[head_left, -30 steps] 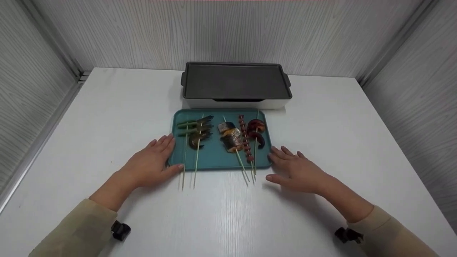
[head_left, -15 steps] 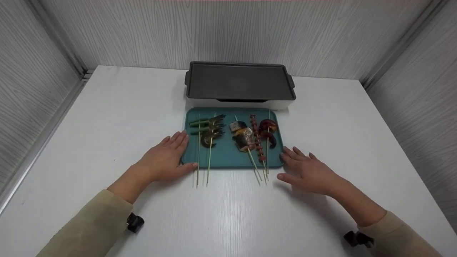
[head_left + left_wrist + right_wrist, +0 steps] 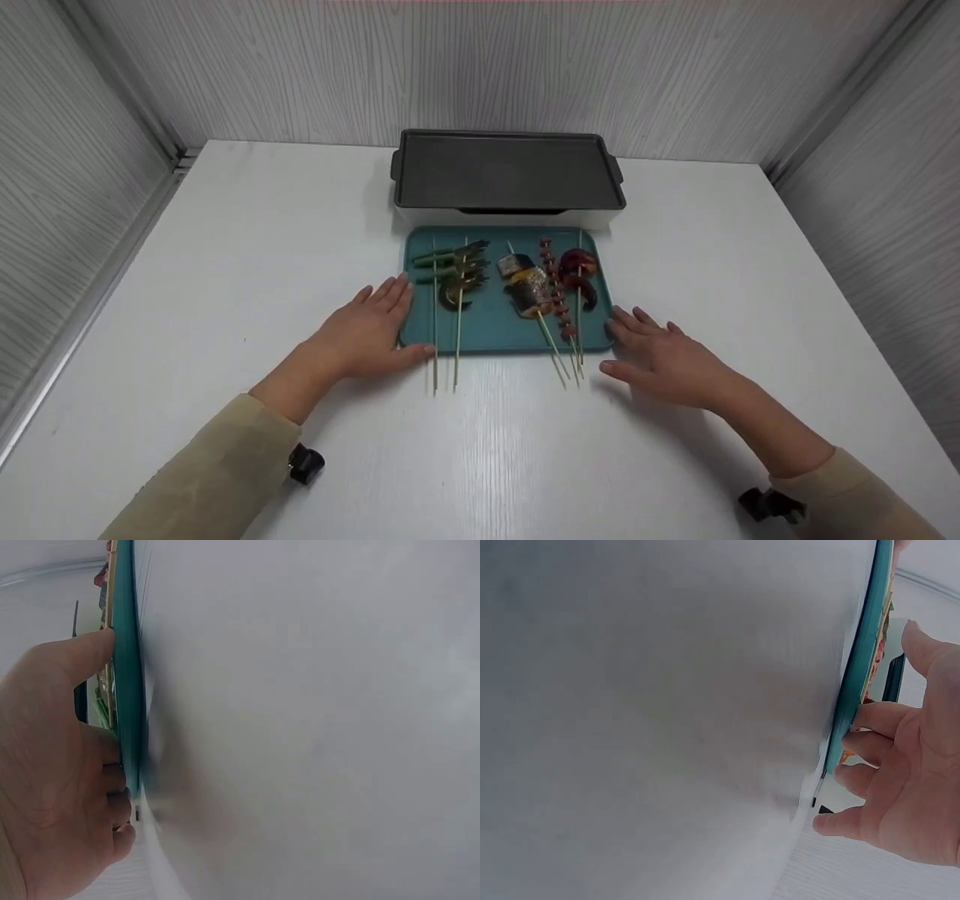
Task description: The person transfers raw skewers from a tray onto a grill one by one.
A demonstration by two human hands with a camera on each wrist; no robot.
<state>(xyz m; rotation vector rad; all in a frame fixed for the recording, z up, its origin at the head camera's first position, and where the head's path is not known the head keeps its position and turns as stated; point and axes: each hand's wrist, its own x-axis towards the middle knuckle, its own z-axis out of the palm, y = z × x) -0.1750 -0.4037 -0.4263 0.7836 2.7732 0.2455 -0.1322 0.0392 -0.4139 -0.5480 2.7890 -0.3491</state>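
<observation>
A teal tray point(image 3: 487, 330) lies on the white table in front of a dark griddle point(image 3: 508, 176). On it lie green vegetable skewers point(image 3: 450, 264), a fish skewer point(image 3: 529, 289), a skewer of small red beads point(image 3: 559, 289) and one of dark red slices point(image 3: 579, 270). Their sticks poke over the tray's front edge. My left hand point(image 3: 379, 326) lies flat against the tray's left side, thumb on the front corner. My right hand point(image 3: 649, 349) rests with straight fingers against the right side. The wrist views show the tray's edge point(image 3: 127, 690) point(image 3: 862, 667) against the left hand point(image 3: 60, 787) and right hand point(image 3: 907, 795).
The griddle sits on a white base, right behind the tray and near the back wall. Grey panelled walls close in the table point(image 3: 247, 247) on the left, back and right. Bare tabletop lies to both sides and in front of the tray.
The tray has slid to the right relative to the griddle, and both hands have moved right with it, staying against its sides.
</observation>
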